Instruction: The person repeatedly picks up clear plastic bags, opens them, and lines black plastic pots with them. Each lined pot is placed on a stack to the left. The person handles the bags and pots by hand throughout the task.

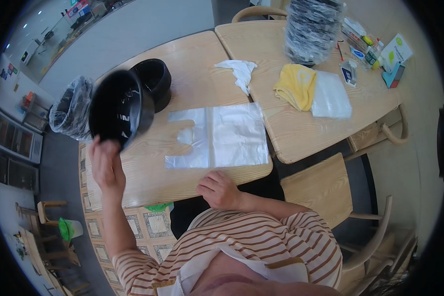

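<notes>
My left hand (106, 162) grips the near rim of a glossy black bowl (114, 107), tilted with its inside facing me and slightly blurred. Just behind it on the table sits a second black bowl (162, 83), partly covered by the first. A white plastic vest-style carrier bag (236, 137) lies flat before me, its cut-out handles pointing left. Near the bag's lower edge, my right hand (218, 189) rests at the table's front edge with fingers curled and nothing visible in them.
Clear plastic wrapping (72, 111) around something dark stands at the table's left edge. A crumpled white tissue (240, 72), a yellow cloth (296, 87), a pile of clear plastic bags (331, 96) and a tall plastic-wrapped black stack (312, 33) lie beyond. A wooden chair (322, 188) stands at right.
</notes>
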A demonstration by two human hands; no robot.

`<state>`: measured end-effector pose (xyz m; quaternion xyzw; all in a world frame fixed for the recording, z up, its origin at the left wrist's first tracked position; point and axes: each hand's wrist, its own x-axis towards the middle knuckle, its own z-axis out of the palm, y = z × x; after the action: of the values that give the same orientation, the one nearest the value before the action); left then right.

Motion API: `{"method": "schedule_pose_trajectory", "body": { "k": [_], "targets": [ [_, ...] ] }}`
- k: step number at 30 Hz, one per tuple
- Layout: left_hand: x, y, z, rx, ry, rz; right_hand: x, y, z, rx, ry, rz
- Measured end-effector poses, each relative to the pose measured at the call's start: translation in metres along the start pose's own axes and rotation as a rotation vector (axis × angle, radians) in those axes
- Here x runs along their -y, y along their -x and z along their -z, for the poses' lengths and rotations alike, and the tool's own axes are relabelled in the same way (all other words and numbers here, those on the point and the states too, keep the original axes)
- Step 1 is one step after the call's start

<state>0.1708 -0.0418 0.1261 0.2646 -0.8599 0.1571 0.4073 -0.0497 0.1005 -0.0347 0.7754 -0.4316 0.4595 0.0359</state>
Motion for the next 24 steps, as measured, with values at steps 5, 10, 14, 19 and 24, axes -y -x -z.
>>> {"method": "schedule_pose_trajectory", "body": {
  "k": [5, 10, 14, 19, 24],
  "targets": [
    [0.007, 0.094, 0.006, 0.239, 0.022, 0.229, 0.001, -0.003, 0.000, 0.019, 0.004, -0.011],
    [-0.002, 0.093, 0.007, 0.401, -0.152, 0.356, -0.001, -0.004, 0.001, 0.036, 0.035, -0.015],
    [-0.046, 0.045, 0.010, 0.357, 0.518, 0.374, 0.000, -0.004, -0.004, -0.027, 0.027, -0.009],
    [-0.143, -0.011, -0.008, 0.620, 2.416, 0.099, -0.003, 0.004, -0.007, 0.030, -0.014, -0.022],
    [-0.170, -0.033, -0.022, 1.066, 2.416, -0.063, -0.007, 0.020, 0.010, -0.041, -0.113, -0.031]
  ]
}}
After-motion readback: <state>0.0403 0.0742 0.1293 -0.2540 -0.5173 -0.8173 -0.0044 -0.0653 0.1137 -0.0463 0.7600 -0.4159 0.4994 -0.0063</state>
